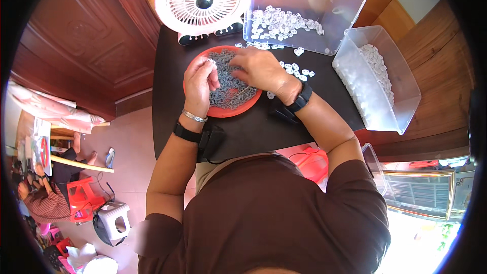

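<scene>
My left hand (201,81) is over the left side of a round orange-red bowl (223,113), closed in a pinch on a small white plastic piece (212,63). Many small grey screw-like metal pieces (231,94) fill the bowl. Above its right side, my right hand (264,70) has its fingers bent down and drawn together over the metal pieces. Whatever its fingertips hold is too small to make out. Just right of that hand, several white oval pieces with holes (296,69) lie on the dark table (324,89).
A white fan (204,2) stands behind the bowl. Beside it, a clear bin (324,0) lies on its side, white pieces spilling out. Another clear bin (378,81) of white pieces is at right. Far left, a person (48,203) sits near a red stool (83,198).
</scene>
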Available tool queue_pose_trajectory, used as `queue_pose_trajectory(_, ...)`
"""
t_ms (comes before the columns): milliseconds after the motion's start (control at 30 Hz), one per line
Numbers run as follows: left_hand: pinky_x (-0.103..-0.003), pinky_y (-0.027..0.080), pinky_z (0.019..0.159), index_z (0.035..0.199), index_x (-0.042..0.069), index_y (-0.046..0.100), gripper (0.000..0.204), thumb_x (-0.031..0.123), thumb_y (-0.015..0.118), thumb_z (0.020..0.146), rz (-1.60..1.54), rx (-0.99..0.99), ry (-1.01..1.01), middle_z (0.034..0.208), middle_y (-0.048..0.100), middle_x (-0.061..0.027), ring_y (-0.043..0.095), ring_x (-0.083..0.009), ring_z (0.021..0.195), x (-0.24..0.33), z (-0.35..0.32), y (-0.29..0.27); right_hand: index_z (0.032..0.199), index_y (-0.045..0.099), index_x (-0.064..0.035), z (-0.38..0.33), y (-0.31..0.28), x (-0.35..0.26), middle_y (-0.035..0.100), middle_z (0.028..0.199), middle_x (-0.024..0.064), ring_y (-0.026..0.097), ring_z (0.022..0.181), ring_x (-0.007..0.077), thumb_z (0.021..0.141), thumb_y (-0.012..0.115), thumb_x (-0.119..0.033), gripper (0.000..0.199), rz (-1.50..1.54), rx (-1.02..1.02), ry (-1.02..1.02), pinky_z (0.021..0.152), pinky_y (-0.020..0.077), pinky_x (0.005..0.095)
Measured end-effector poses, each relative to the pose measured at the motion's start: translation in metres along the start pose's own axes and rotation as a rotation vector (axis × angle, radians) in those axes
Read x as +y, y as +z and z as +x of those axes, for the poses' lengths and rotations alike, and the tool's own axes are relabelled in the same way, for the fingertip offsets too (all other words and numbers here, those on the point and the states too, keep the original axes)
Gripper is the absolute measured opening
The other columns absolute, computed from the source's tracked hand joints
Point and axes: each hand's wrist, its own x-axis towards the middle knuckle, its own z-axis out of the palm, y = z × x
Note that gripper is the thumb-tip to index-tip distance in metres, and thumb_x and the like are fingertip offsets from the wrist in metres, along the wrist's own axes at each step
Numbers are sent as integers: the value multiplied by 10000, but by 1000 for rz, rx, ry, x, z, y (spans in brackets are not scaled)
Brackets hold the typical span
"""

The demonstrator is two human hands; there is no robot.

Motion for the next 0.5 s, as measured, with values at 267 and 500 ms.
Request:
queue_pose_trajectory(267, -207, 347, 433, 750, 64, 518, 119, 127, 476, 842, 15, 52, -24, 593, 487, -4, 464, -93, 461, -3, 2, -2, 791, 609, -75, 1, 10, -5, 555, 806, 89, 581, 842, 274, 742, 640, -130, 80, -91, -34, -58, 720, 493, 370)
queue_pose_trajectory(500, -207, 355, 433, 772, 53, 535, 106, 115, 473, 832, 21, 40, -25, 601, 492, -10, 467, -94, 464, -2, 0, -1, 787, 597, -76, 0, 12, -1, 578, 802, 90, 593, 804, 267, 745, 627, -128, 73, -17, -14, -25, 680, 494, 375)
